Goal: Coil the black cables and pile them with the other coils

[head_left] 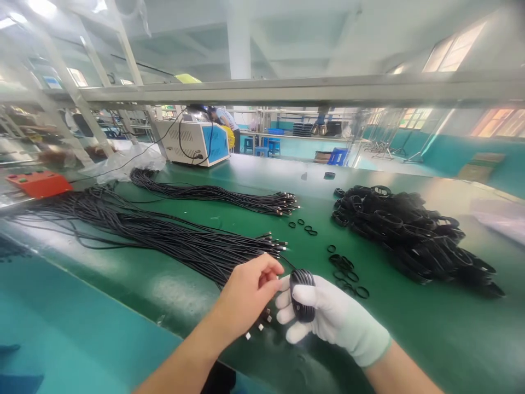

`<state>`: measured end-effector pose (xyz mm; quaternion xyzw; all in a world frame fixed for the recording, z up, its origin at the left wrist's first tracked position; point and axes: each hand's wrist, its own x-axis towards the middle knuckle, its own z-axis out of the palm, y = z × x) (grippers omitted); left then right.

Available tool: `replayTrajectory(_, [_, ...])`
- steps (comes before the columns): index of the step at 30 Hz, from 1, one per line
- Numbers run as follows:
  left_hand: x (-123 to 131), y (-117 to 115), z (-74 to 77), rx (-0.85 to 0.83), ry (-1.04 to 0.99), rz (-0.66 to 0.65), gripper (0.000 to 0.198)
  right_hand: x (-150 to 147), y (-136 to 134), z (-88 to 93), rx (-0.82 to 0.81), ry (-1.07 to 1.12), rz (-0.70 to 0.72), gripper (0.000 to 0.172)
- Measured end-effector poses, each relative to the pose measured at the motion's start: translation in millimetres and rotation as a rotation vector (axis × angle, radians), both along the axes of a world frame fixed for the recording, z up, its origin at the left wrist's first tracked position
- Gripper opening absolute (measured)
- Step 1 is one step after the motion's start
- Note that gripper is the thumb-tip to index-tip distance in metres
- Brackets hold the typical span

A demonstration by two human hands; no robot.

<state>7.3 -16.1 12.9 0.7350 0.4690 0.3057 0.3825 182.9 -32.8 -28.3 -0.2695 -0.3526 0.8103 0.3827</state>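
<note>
My right hand (332, 320), in a white glove, is closed around a coiled black cable (302, 295) held upright over the green table (172, 284). My bare left hand (248, 295) pinches the loose end of that cable beside the coil, fingers together. Just left of my hands lies a big bundle of straight black cables (164, 238) with metal plug ends pointing right. Small black rubber rings (346, 271) lie scattered just beyond the coil.
A heap of coiled, banded cables (414, 230) lies at the right. A second cable bundle (213, 194) lies farther back. A white and blue machine (192, 142) stands at the back left, an orange box (39, 182) at the far left edge.
</note>
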Motion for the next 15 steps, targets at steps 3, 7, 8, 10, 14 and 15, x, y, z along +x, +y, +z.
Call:
replayTrajectory(3, [6.1, 5.8, 0.0, -0.001, 0.07, -0.034, 0.012, -1.8, -2.1, -0.5, 0.05, -0.038, 0.06, 0.027])
replayTrajectory(7, [15.1, 4.1, -8.3, 0.038, 0.108, -0.014, 0.01, -7.2, -3.9, -3.4, 0.069, -0.076, 0.063, 0.027])
replayTrajectory(8, [16.0, 3.2, -10.0, 0.051, 0.113, -0.006, 0.01, -8.0, -4.1, -3.3, 0.074, -0.086, 0.064, 0.027])
replayTrajectory(10, [16.4, 1.8, -12.6, 0.07, 0.123, 0.007, 0.01, -8.9, -4.4, -2.2, 0.079, -0.106, 0.073, 0.026])
replayTrajectory(14, [16.6, 1.8, -16.5, 0.079, 0.116, 0.025, 0.01, -9.2, -3.2, -1.2, 0.056, -0.149, 0.065, 0.021])
replayTrajectory(15, [17.4, 2.2, -17.8, 0.075, 0.108, 0.025, 0.01, -9.2, -2.6, -2.0, 0.049, -0.155, 0.06, 0.019])
